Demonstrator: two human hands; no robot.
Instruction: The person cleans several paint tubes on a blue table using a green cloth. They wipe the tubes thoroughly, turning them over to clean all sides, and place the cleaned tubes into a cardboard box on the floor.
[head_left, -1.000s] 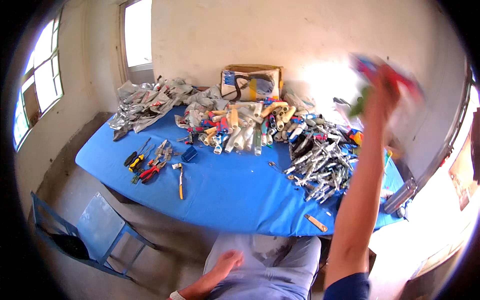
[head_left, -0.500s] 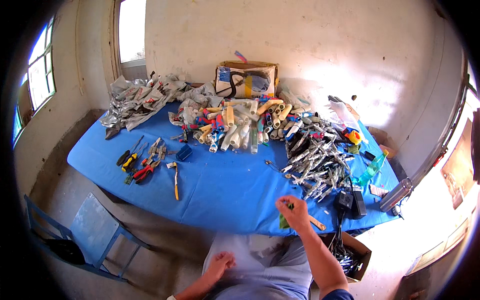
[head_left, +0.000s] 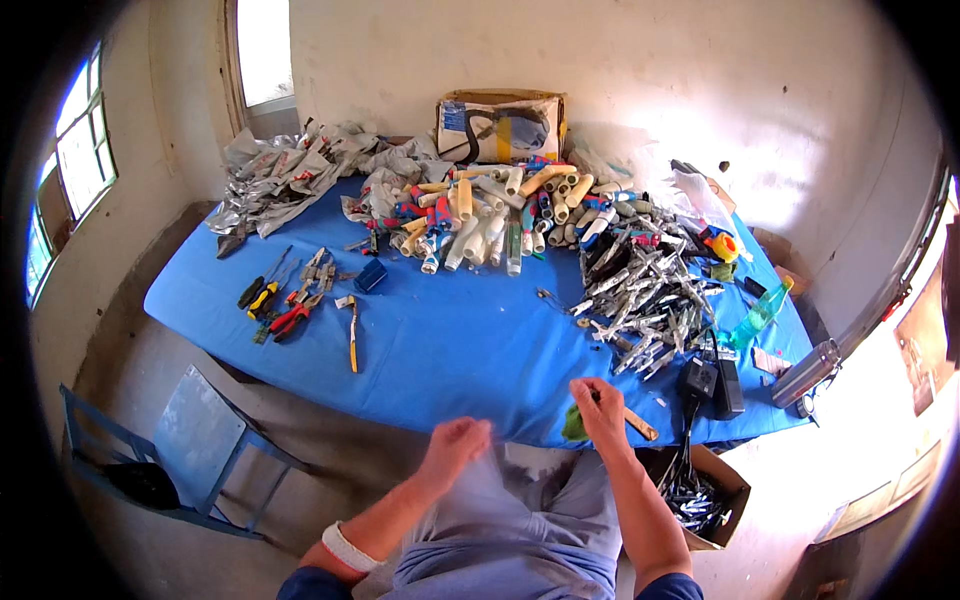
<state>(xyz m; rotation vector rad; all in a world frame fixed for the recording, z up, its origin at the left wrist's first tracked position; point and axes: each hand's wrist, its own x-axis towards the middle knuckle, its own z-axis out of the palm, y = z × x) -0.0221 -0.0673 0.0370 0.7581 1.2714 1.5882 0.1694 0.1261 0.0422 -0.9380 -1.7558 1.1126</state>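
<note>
My right hand (head_left: 600, 410) is at the table's near edge, its fingers pinched together; a dark spot shows between them, too small to name. Right beside it lies a piece of green cloth (head_left: 574, 424) and a flat wooden-looking strip (head_left: 641, 424). My left hand (head_left: 456, 452) is above my lap, its fingers curled and partly blurred, so anything inside is hidden. Beyond my right hand spreads a heap of slender silver and black parts (head_left: 640, 305). Farther back, toward the middle, is a pile of cream, clear and blue-red tubes (head_left: 480, 225).
Screwdrivers (head_left: 262, 298), red-handled pliers (head_left: 290, 320) and a yellow-handled tool (head_left: 353, 340) lie on the left. Silvery wrappers (head_left: 275, 190) and a carton (head_left: 500, 128) stand behind. On the right are black adapters (head_left: 715, 385), a green bottle (head_left: 762, 315) and a metal flask (head_left: 806, 372).
The small blue and pink piece seen in the air above the carton is no longer there. My left hand has risen and moved right, toward the right hand. The view has shifted slightly.
</note>
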